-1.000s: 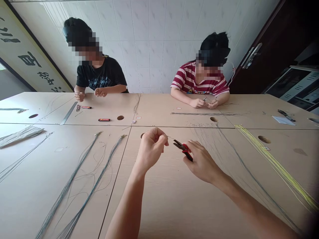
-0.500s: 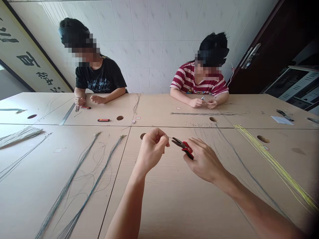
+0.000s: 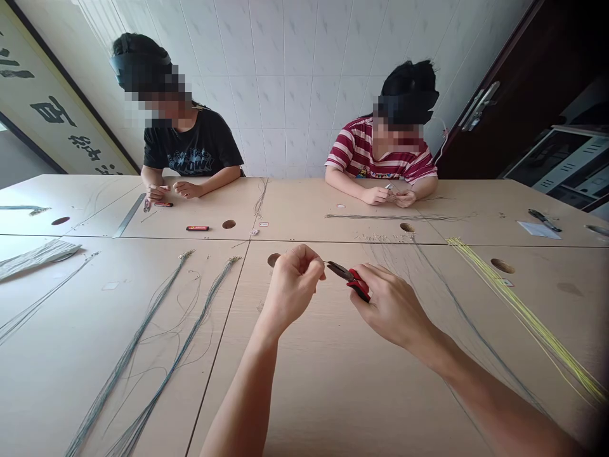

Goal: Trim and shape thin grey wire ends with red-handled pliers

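Note:
My left hand (image 3: pixel 294 282) is raised over the middle of the table, thumb and fingertips pinched together. A tiny tip pokes out from the pinch towards the right; what it belongs to is too small to tell. Pliers (image 3: pixel 340 271) with dark jaws and red-and-black handles are gripped in my right hand (image 3: pixel 390 301). Their jaws look closed, with the nose right beside that tip; whether they grip it I cannot tell. Thin grey cords (image 3: pixel 442 279) run across the table under my right forearm, with small pale ends (image 3: pixel 380 237) scattered near their tops.
Two bundles of blue-grey cords (image 3: pixel 157 304) lie left of my arms, and yellow cords (image 3: pixel 523 311) lie at the right. Across the wooden table (image 3: pixel 304 406) sit two people, one in a black shirt (image 3: pixel 200 146), one in a striped shirt (image 3: pixel 352 149). A red-and-black cutter (image 3: pixel 197 228) lies beyond.
The jaws of the pliers have gone from parted to closed. Both my hands have stayed nearly in place, the pliers' nose close to the left fingertips.

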The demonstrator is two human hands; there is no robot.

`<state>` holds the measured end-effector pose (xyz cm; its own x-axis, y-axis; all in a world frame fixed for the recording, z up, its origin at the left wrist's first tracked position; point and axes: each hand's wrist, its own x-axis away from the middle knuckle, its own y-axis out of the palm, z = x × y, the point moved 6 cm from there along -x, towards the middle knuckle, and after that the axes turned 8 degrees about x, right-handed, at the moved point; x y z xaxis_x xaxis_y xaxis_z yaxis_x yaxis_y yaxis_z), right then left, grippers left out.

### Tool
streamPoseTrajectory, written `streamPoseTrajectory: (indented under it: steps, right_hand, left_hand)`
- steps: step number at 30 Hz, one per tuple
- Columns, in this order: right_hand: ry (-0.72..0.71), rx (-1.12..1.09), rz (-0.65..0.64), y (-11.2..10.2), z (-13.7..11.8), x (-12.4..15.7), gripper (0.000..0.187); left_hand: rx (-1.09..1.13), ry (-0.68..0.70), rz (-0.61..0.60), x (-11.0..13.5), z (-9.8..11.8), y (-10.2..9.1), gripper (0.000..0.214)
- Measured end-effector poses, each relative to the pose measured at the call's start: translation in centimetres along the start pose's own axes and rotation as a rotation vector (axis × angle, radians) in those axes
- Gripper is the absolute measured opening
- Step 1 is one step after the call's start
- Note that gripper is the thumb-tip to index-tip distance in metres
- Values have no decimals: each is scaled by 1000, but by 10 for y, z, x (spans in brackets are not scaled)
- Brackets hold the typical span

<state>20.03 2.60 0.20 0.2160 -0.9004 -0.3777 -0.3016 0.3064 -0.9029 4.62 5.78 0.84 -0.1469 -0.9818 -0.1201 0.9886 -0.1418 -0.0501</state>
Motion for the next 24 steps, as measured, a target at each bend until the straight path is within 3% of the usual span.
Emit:
streamPoseTrajectory:
  steps: [24]
  right_hand:
    - [5,50,-2,-1,6,1,10]
  left_hand:
    - [10,-11,-37,1,-2,4,16]
